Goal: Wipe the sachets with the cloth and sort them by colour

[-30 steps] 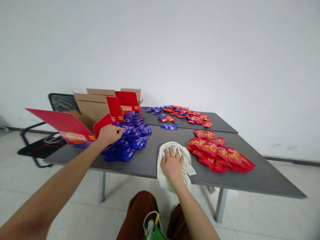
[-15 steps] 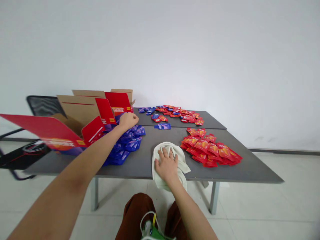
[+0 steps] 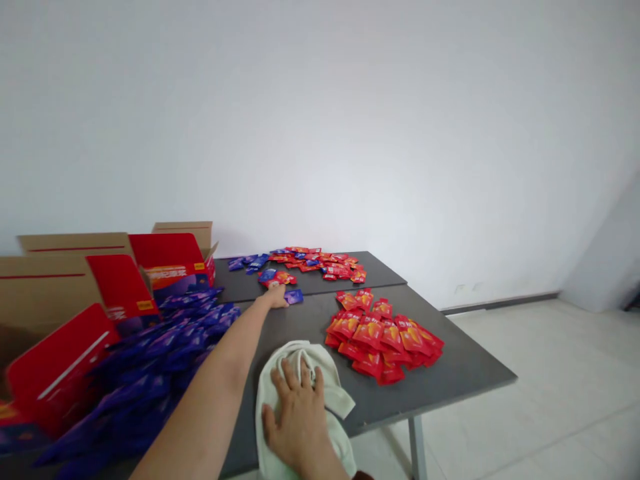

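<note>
My left hand is stretched out over the dark table, its fingers closed at the left end of a small blue sachet. The sachet lies flat, and its left part is hidden by the fingers. Palm down and fingers apart, my right hand presses on a crumpled pale green cloth at the table's near edge. A large heap of blue sachets spreads left of my left forearm. Right of the cloth lies a pile of red sachets.
Open red cartons with brown insides, among them a red carton, line the left side. Toward the back, mixed red and blue sachets lie scattered by the white wall. The grey table ends at right above a tiled floor.
My left hand has gone from above the blue heap rightward to the lone blue sachet. The view has turned right and come closer. My right hand stays on the cloth.
</note>
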### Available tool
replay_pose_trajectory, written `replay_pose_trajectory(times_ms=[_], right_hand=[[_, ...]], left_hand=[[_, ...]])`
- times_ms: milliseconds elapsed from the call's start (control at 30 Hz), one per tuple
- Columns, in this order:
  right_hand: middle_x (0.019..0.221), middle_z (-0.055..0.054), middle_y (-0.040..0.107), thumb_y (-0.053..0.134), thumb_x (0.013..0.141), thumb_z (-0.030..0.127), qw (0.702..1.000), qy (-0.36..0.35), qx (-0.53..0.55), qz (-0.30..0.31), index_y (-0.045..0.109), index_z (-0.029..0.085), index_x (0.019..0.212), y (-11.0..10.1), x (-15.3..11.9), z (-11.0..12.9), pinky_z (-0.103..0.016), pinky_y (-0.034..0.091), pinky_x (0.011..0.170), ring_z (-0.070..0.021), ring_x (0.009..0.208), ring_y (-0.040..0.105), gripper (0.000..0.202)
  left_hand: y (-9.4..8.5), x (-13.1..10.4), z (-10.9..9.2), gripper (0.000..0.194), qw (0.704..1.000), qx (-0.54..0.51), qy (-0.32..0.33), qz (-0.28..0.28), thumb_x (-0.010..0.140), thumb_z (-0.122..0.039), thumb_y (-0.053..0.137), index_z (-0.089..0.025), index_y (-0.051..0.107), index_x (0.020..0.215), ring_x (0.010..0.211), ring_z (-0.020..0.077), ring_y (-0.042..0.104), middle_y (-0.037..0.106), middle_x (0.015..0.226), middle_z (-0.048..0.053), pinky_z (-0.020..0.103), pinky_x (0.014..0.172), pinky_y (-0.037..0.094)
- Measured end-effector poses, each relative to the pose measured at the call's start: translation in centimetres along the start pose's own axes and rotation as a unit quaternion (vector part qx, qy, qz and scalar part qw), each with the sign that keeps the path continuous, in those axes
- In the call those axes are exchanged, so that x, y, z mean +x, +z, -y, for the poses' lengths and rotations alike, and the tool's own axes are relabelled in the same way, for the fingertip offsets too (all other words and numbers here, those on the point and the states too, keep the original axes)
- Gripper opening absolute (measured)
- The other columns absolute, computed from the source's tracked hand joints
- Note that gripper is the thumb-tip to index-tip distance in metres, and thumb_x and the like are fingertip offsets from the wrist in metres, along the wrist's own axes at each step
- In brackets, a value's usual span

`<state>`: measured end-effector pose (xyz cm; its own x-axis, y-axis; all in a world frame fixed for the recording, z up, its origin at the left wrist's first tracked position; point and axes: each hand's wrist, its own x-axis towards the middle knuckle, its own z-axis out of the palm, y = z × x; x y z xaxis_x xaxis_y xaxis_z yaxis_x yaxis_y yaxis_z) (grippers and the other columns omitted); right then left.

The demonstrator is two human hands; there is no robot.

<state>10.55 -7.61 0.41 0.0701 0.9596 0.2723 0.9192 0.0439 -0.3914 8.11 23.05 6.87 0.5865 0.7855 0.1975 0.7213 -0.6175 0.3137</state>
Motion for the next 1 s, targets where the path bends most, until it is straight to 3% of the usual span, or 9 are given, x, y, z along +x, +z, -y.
replay_pose_trajectory(times_ms=[100,233,467,567,667,767,867,933,1000], right_hand=[[0.153,0.0,0.031,0.037,0.09,0.059,1.0,0.007,-0.009,0.007,0.036,0.038,0.144,0.4,0.3,0.0,-0.063,0.012,0.11,-0.0356,0.142,0.019,0.058],[0.144,-0.007,0.044,0.04,0.091,0.05,0.999,0.019,-0.035,-0.019,0.046,0.031,0.136,0.0,0.5,0.8,-0.058,0.028,0.102,-0.0362,0.133,0.033,0.049],[0.098,-0.01,0.065,0.033,0.095,0.023,0.999,0.016,-0.01,-0.04,0.063,0.019,0.097,-0.6,0.3,0.9,-0.035,0.039,0.086,-0.0246,0.098,0.055,0.03],[0.086,-0.007,0.066,0.03,0.097,0.028,0.995,-0.006,0.074,-0.07,0.064,0.019,0.087,-0.9,-0.5,-0.1,-0.026,0.039,0.077,-0.0187,0.084,0.058,0.037],[0.073,-0.003,0.064,0.03,0.097,0.037,0.974,0.002,0.182,-0.137,0.065,0.018,0.078,-1.8,-0.9,-1.3,-0.023,0.037,0.067,-0.0152,0.069,0.056,0.044],[0.068,-0.001,0.061,0.033,0.095,0.043,0.944,0.029,0.253,-0.211,0.067,0.016,0.079,-3.2,-0.5,-2.6,-0.022,0.036,0.062,-0.0136,0.062,0.052,0.046],[0.071,-0.001,0.063,0.033,0.094,0.046,0.93,0.042,0.281,-0.235,0.068,0.016,0.086,-4.3,0.3,-3.2,-0.022,0.038,0.063,-0.0145,0.064,0.053,0.047],[0.085,-0.003,0.068,0.03,0.095,0.043,0.931,0.021,0.288,-0.222,0.068,0.017,0.096,-4.4,0.6,-3.1,-0.024,0.042,0.071,-0.0164,0.075,0.059,0.046],[0.108,-0.005,0.068,0.027,0.097,0.041,0.942,-0.031,0.284,-0.176,0.066,0.019,0.11,-3.9,0.4,-2.6,-0.026,0.042,0.085,-0.0176,0.098,0.06,0.047]], left_hand=[[1.0,-0.1,0.9,0.054,0.999,0.037,-0.001,-0.004,0.058,-0.02,0.073,-0.007,0.062,0.109,0.118,0.0344,0.05,0.059,0.12,0.021,0.039,0.096,0.038],[0.5,-2.8,2.2,0.026,0.997,0.063,0.022,0.032,0.068,-0.011,0.06,-0.016,0.068,0.092,0.102,0.0229,0.056,0.067,0.1,0.009,0.031,0.089,0.04],[-1.9,-12.2,1.9,0.023,0.976,0.109,0.186,0.001,0.075,-0.005,0.05,-0.018,0.068,0.08,0.107,0.0237,0.046,0.063,0.094,0.009,0.04,0.096,0.031],[-2.2,-16.4,1.0,0.02,0.97,0.084,0.225,0.048,0.074,-0.006,0.052,-0.019,0.068,0.076,0.11,0.0226,0.046,0.064,0.101,0.008,0.041,0.098,0.03],[-1.6,-20.1,0.5,0.025,0.962,0.07,0.253,0.075,0.074,-0.006,0.054,-0.022,0.071,0.084,0.129,0.0262,0.035,0.055,0.13,0.006,0.045,0.104,0.027],[-0.6,-23.0,0.4,0.051,0.97,0.077,0.218,0.069,0.073,-0.003,0.053,-0.03,0.067,0.114,0.142,0.0311,0.017,0.03,0.153,0.006,0.052,0.107,0.024],[-0.1,-25.4,-0.1,0.076,0.985,0.088,0.145,0.022,0.07,0.0,0.052,-0.029,0.046,0.14,0.144,0.0326,0.012,0.014,0.159,0.011,0.054,0.107,0.025],[0.0,-27.1,-1.1,0.078,0.99,0.101,0.097,-0.032,0.068,0.002,0.05,-0.022,0.043,0.142,0.143,0.0307,0.02,0.023,0.156,0.015,0.053,0.11,0.022],[0.5,-29.1,-2.8,0.07,0.989,0.111,0.051,-0.082,0.07,0.002,0.046,-0.018,0.051,0.136,0.138,0.0277,0.033,0.046,0.144,0.015,0.053,0.114,0.015]])
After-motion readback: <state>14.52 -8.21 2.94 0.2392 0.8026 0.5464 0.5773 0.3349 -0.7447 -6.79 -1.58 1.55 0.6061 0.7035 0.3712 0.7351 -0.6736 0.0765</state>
